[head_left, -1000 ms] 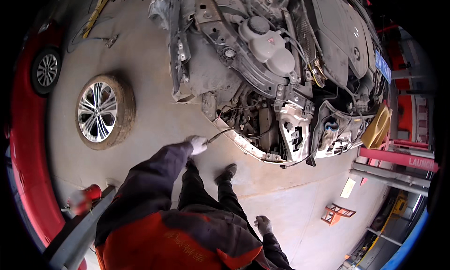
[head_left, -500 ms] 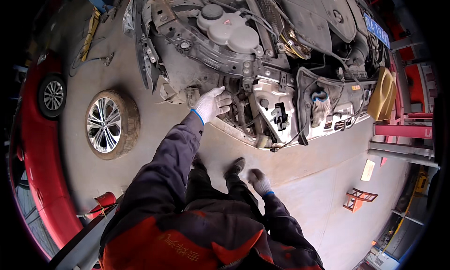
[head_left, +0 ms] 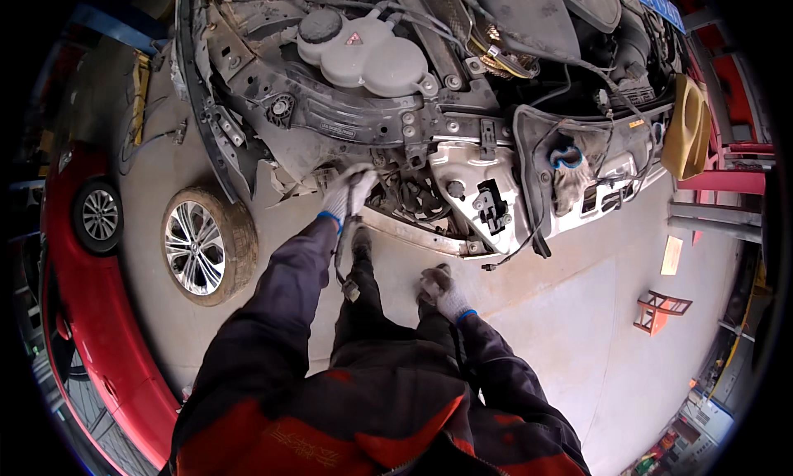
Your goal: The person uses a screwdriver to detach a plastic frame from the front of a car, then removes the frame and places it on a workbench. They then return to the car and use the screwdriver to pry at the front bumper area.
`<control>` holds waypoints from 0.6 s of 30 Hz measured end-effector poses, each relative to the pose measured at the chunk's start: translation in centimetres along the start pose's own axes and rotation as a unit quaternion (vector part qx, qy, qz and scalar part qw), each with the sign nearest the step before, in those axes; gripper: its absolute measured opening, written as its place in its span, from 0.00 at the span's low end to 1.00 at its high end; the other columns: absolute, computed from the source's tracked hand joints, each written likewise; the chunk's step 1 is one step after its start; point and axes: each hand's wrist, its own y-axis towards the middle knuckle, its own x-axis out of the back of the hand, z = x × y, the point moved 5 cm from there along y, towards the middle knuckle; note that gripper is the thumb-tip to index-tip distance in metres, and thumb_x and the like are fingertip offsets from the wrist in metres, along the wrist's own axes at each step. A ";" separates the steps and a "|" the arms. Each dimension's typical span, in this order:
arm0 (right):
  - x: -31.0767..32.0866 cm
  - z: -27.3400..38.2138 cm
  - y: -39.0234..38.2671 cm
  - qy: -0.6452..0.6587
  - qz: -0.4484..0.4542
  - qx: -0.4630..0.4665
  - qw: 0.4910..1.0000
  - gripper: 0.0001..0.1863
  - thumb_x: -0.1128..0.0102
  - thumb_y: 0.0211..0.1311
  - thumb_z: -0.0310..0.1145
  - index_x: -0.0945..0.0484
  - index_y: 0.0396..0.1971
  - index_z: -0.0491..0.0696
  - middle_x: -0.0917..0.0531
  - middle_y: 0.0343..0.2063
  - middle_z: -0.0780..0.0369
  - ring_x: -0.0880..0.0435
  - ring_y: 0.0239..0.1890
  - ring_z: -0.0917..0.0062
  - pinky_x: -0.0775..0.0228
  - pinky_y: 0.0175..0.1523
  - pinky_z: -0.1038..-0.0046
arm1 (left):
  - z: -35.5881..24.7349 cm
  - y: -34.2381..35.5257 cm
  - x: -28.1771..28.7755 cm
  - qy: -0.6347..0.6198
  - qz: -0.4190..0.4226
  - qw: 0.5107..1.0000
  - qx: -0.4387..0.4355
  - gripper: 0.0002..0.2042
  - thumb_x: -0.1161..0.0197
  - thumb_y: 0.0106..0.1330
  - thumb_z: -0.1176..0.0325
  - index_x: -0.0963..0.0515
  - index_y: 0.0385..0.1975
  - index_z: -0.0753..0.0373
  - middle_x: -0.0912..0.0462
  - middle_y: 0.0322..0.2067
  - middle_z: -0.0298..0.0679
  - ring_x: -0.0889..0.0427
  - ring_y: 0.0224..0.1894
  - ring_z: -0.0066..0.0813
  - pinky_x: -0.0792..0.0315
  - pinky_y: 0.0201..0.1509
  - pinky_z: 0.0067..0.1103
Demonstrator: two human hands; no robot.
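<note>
My left hand [head_left: 347, 194], in a white knit glove with a blue cuff, is closed around a black cable [head_left: 340, 253] at the front corner of a stripped car. The cable's loose end hangs below the hand, with a small connector [head_left: 351, 291] at its tip. Inside the corner beside the hand lie dark wires and brackets [head_left: 417, 197]. My right hand [head_left: 444, 294], gloved too, hovers over the floor in front of my leg, fingers curled in and nothing showing in them. A silver headlight-area panel [head_left: 475, 191] with a black fitting is on the car front nearby.
A white reservoir [head_left: 363, 55] sits in the engine bay. Another glove [head_left: 570, 179] lies on the front panel. A wheel [head_left: 206, 245] stands on the floor at left, near a red car [head_left: 91, 311]. A small stool [head_left: 659, 311] and yellow-brown piece [head_left: 687, 129] are at right.
My left hand, seen with fingers spread before, has closed on the black cable and moved slightly left and down. My right hand has risen a little. The view has shifted closer to the car.
</note>
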 end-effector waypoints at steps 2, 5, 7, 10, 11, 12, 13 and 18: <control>-1.2 3.1 0.0 0.080 0.057 -0.091 0.991 0.29 0.44 0.70 0.33 0.34 0.69 0.46 0.18 0.55 0.53 0.15 0.51 0.65 0.22 0.54 0.67 | 0.6 2.1 -1.5 0.160 0.040 0.986 -0.032 0.09 0.39 0.71 0.61 0.17 0.43 0.56 0.16 0.34 0.35 0.19 0.28 0.26 0.24 0.30 0.24; -5.9 11.4 1.4 0.307 0.063 -0.162 0.936 0.29 0.47 0.74 0.37 0.38 0.71 0.47 0.18 0.54 0.53 0.14 0.49 0.65 0.22 0.52 0.66 | -0.3 4.8 -4.3 0.584 0.065 0.801 -0.116 0.11 0.45 0.69 0.60 0.18 0.41 0.56 0.13 0.33 0.46 0.14 0.33 0.46 0.20 0.40 0.38; -8.2 14.9 2.1 0.399 0.049 -0.125 0.907 0.32 0.48 0.76 0.46 0.40 0.71 0.44 0.18 0.52 0.52 0.14 0.48 0.65 0.22 0.52 0.65 | -1.5 4.8 -5.1 0.626 0.097 0.770 -0.073 0.13 0.44 0.68 0.58 0.18 0.44 0.56 0.13 0.38 0.48 0.14 0.41 0.49 0.22 0.47 0.40; -10.1 20.0 2.6 0.438 0.061 -0.021 0.896 0.44 0.47 0.72 0.61 0.43 0.71 0.39 0.16 0.46 0.49 0.14 0.47 0.62 0.23 0.54 0.62 | -1.4 5.6 -4.2 0.558 0.070 0.824 -0.078 0.18 0.43 0.69 0.55 0.19 0.51 0.58 0.14 0.46 0.48 0.16 0.51 0.50 0.25 0.56 0.40; -10.1 21.6 2.4 0.432 0.060 -0.042 0.899 0.46 0.45 0.71 0.61 0.43 0.70 0.36 0.16 0.43 0.50 0.14 0.44 0.62 0.24 0.55 0.63 | 0.2 5.9 -2.4 0.504 0.030 0.852 -0.135 0.19 0.45 0.71 0.55 0.20 0.54 0.58 0.14 0.48 0.49 0.17 0.53 0.50 0.26 0.59 0.39; -9.8 22.0 2.3 0.431 0.062 -0.020 0.900 0.46 0.45 0.71 0.61 0.43 0.70 0.37 0.17 0.42 0.51 0.15 0.44 0.63 0.24 0.55 0.63 | -0.3 5.3 -1.7 0.453 0.036 0.867 -0.206 0.19 0.46 0.72 0.56 0.21 0.55 0.58 0.15 0.49 0.48 0.17 0.53 0.49 0.26 0.58 0.38; -9.7 22.0 1.6 0.432 0.062 0.002 0.900 0.45 0.45 0.71 0.61 0.43 0.70 0.37 0.17 0.41 0.51 0.15 0.43 0.64 0.24 0.55 0.63 | -2.4 3.7 -1.3 0.391 0.076 0.874 -0.278 0.19 0.47 0.74 0.56 0.21 0.57 0.58 0.15 0.51 0.48 0.17 0.53 0.48 0.26 0.58 0.38; -10.0 25.8 0.6 0.068 0.125 0.035 0.989 0.31 0.42 0.74 0.45 0.36 0.68 0.42 0.15 0.43 0.56 0.16 0.48 0.70 0.26 0.58 0.68 | -7.3 -0.3 0.7 0.142 0.174 0.974 0.019 0.18 0.47 0.77 0.59 0.20 0.58 0.63 0.15 0.55 0.42 0.15 0.50 0.30 0.21 0.50 0.25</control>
